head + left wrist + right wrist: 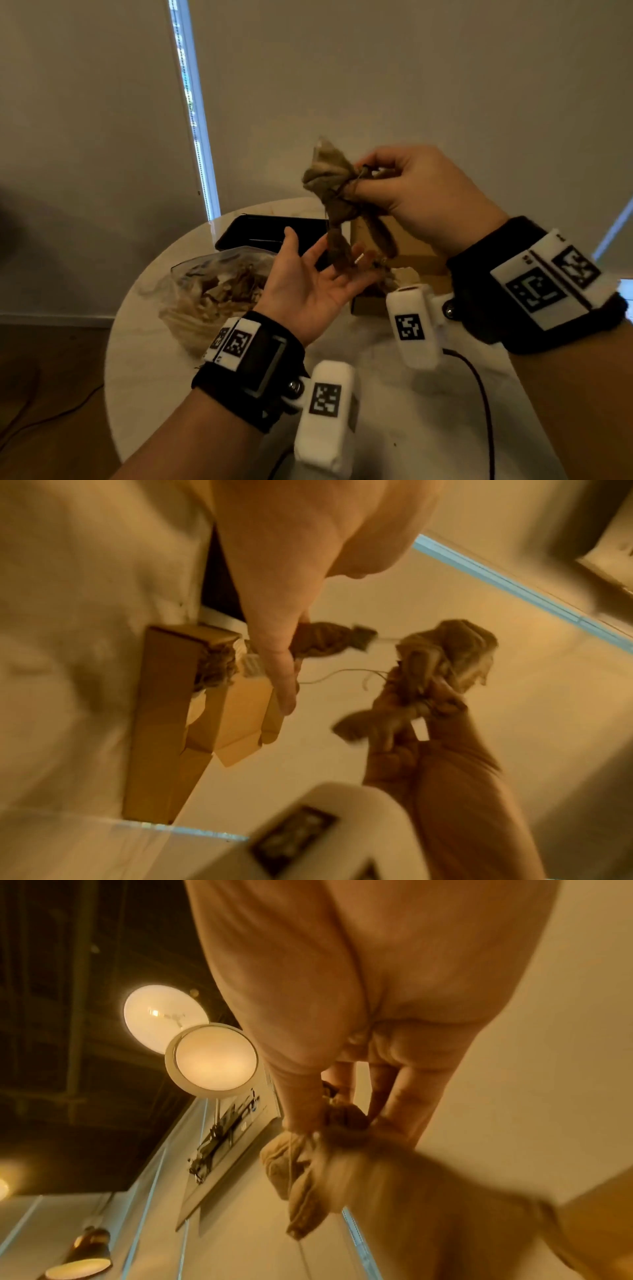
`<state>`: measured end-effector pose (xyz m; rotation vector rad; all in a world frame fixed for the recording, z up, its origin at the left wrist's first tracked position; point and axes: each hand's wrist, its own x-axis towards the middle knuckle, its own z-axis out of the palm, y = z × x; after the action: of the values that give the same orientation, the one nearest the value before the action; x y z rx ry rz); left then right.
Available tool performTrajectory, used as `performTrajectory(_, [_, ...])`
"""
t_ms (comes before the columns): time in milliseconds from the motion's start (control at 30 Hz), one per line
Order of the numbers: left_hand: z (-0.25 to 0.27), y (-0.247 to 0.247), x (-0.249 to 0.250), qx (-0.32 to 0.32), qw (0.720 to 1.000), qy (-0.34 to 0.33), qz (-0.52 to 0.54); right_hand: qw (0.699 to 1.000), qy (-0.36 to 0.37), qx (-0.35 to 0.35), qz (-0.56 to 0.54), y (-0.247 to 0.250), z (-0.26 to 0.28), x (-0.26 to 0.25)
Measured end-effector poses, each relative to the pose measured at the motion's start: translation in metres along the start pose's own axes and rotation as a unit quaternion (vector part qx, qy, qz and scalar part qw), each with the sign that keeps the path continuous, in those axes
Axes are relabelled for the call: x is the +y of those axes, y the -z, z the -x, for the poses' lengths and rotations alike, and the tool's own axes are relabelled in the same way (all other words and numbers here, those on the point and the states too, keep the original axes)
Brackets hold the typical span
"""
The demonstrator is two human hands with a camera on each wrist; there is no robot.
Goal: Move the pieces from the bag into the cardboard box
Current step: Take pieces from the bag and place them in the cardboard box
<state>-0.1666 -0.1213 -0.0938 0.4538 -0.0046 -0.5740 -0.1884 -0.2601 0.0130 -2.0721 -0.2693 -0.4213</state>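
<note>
Brown, dried and wrinkled, the piece (pixel 337 192) hangs from the right hand (pixel 411 195), whose thumb and fingertips pinch it at a knot near its top, where thin threads are wound round it. Above the pinch it flares into a crumpled, paler fan; below it trails as a twisted, fibrous strand down onto the left hand (pixel 305 281). That hand lies palm up beneath the right one, fingers straight and spread, and the strand's lower end rests against them. In the left wrist view a dark lump of the same stuff (pixel 322 642) sits against the fingers, and a fine thread runs from it across to the bunch in the right hand (pixel 397 761). The right wrist view shows the folded, leathery lobes of the piece (pixel 301 1180) just past the thumb.

Behind and below both hands stands the box (pixel 407 246) of plain brown cardboard, flaps open, some dark fibrous material inside it. To the outer side of the left hand lies the bag (pixel 205 291), clear crinkled plastic, open and filled with pale and brown pieces. Beyond the left hand is a flat black tray (pixel 260 229). All rest on a round white surface (pixel 376 394).
</note>
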Motion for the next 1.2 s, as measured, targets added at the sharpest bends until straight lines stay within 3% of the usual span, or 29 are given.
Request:
performTrajectory(133, [-0.016,0.006,-0.011,-0.031,0.999,0.022,0.027,0.997,-0.051,-0.029,0.046,-0.012,0.009,0.028])
performTrajectory(300, [-0.026,0.019,-0.016,-0.061,0.997,0.026,0.032,0.989,-0.061,-0.038,0.132,-0.023,0.004,0.051])
performTrajectory(433, [-0.027,0.025,-0.014,-0.071,0.997,0.024,0.028,0.966,-0.065,-0.130,0.212,-0.028,0.002,0.057])
performTrajectory(533, [-0.027,0.026,-0.013,-0.069,0.998,0.012,0.009,0.962,-0.058,-0.164,0.208,-0.027,0.003,0.058])
performTrajectory(700, [-0.029,0.030,-0.011,-0.035,0.999,-0.006,0.014,0.976,-0.049,-0.140,0.161,-0.016,0.007,0.067])
performTrajectory(867, [-0.032,0.035,-0.015,0.002,0.999,-0.038,0.037,0.990,0.004,-0.068,0.121,-0.017,0.021,0.074])
performTrajectory(1100, [-0.032,0.034,-0.016,0.009,0.996,-0.062,0.063,0.973,-0.009,-0.111,0.201,-0.038,0.029,0.076])
performTrajectory(1200, [-0.034,0.034,-0.012,0.014,0.995,-0.080,0.061,0.993,-0.013,-0.090,0.073,-0.030,0.026,0.078])
